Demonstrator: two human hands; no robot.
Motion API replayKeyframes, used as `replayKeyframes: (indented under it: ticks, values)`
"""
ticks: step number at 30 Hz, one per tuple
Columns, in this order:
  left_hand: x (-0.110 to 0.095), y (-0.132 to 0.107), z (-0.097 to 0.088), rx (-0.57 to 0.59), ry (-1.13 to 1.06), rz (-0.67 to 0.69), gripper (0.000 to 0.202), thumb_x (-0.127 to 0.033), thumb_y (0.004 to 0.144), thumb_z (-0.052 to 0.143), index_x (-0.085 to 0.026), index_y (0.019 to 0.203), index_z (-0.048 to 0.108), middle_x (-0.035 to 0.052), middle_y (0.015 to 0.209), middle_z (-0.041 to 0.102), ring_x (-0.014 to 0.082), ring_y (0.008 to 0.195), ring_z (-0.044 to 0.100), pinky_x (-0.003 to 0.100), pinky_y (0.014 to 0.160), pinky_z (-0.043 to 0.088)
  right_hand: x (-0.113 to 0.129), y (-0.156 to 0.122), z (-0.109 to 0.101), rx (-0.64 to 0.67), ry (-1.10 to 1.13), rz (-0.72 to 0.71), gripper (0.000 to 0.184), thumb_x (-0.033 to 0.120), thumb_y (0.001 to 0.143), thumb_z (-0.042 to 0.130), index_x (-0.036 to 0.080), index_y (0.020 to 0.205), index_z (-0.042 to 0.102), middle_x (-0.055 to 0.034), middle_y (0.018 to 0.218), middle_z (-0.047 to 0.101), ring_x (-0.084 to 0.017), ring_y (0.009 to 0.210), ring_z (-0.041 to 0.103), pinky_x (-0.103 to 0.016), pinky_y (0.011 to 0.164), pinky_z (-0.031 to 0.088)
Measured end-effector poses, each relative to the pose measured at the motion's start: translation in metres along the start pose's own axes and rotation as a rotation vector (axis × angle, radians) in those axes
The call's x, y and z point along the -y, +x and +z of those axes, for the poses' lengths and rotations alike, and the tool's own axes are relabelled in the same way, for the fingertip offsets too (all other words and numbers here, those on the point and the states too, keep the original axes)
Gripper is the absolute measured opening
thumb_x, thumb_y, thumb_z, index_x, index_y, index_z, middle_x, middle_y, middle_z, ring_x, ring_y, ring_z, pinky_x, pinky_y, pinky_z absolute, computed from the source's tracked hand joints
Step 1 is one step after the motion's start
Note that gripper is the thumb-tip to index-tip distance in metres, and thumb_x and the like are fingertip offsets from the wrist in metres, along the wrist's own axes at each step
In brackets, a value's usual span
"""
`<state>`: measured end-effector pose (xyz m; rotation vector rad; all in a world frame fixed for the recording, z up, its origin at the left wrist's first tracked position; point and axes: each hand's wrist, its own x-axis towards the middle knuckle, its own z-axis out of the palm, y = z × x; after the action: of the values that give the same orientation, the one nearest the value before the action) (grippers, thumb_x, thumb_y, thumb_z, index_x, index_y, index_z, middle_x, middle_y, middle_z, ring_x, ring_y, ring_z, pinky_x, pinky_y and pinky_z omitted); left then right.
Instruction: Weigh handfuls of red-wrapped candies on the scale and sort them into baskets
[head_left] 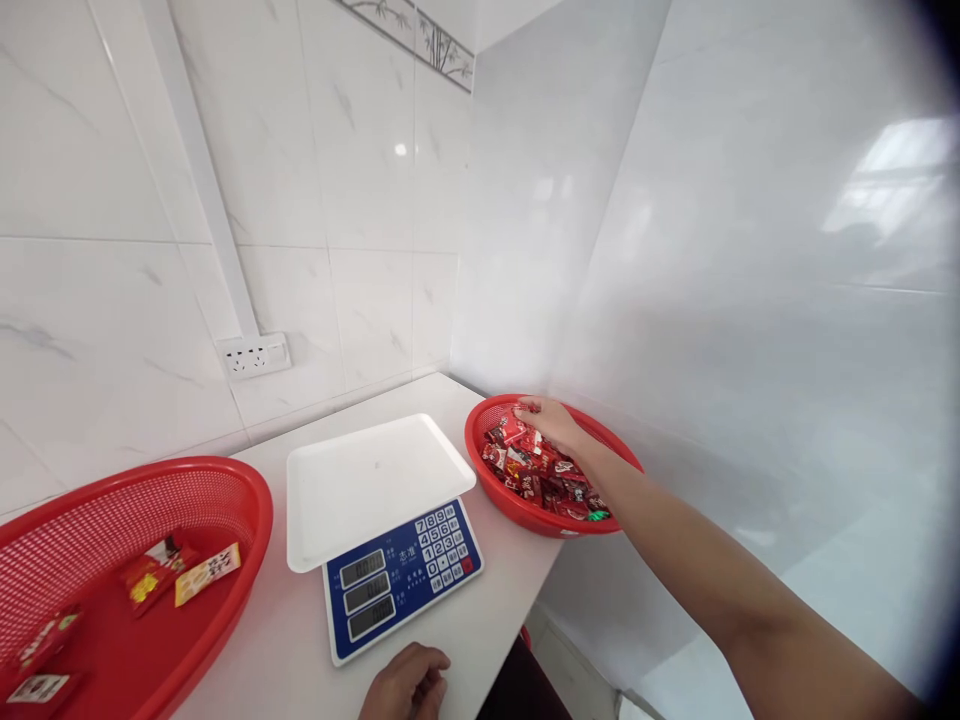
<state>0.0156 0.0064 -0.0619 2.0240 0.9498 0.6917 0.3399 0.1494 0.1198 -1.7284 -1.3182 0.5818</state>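
My right hand (551,422) reaches into the right red basket (480,425), fingers curled down onto the pile of red snack packets (536,470); what it grips is hidden. My left hand (409,685) rests on the white counter's front edge with fingers curled under, just below the blue weighing scale (401,575). The scale's white tray (375,485) has nothing on it and its displays are on.
A larger red basket (247,500) at the left holds a few packets (180,565). White tiled walls close in behind and to the right, with a wall socket (253,355) above the counter (480,620).
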Motion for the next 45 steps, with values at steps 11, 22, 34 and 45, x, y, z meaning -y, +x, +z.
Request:
replayKeyframes:
  ticks: [11, 22, 34, 45]
  values:
    - [-0.021, -0.005, -0.007, 0.01, -0.01, -0.063, 0.019, -0.02, 0.079, 0.047, -0.019, 0.09, 0.062, 0.005, 0.084, 0.063, 0.0142, 0.071, 0.059, 0.022, 0.064, 0.048, 0.068, -0.015, 0.102, 0.414, 0.333, -0.051, 0.009, 0.022, 0.077, 0.061, 0.017, 0.085, 0.059, -0.0026, 0.076, 0.067, -0.015, 0.068, 0.064, -0.025, 0.06, 0.052]
    - [-0.028, -0.006, -0.013, 0.033, -0.046, -0.103, 0.022, -0.016, 0.079, 0.047, -0.018, 0.093, 0.064, 0.0066, 0.087, 0.063, 0.0145, 0.073, 0.059, 0.023, 0.067, 0.048, 0.088, -0.022, 0.14, 0.55, 0.297, -0.048, 0.013, 0.028, 0.082, 0.058, 0.019, 0.091, 0.057, -0.0018, 0.078, 0.066, -0.011, 0.062, 0.06, -0.02, 0.053, 0.047]
    - [-0.032, -0.007, -0.014, 0.028, -0.051, -0.128, 0.022, -0.016, 0.079, 0.047, -0.019, 0.093, 0.063, 0.0055, 0.088, 0.063, 0.0143, 0.075, 0.059, 0.023, 0.067, 0.047, 0.066, -0.017, 0.138, 0.524, 0.017, -0.138, 0.025, 0.024, 0.08, 0.06, 0.019, 0.104, 0.058, -0.0062, 0.094, 0.066, -0.014, 0.077, 0.063, -0.023, 0.063, 0.05]
    - [-0.037, -0.01, -0.017, 0.032, 0.035, -0.064, 0.024, -0.017, 0.082, 0.044, -0.018, 0.097, 0.063, 0.0047, 0.087, 0.062, 0.0134, 0.073, 0.058, 0.023, 0.066, 0.048, 0.055, -0.019, 0.116, 0.448, -0.22, -0.31, 0.031, 0.018, 0.076, 0.061, 0.018, 0.107, 0.062, -0.0071, 0.114, 0.062, -0.021, 0.105, 0.056, -0.034, 0.093, 0.041]
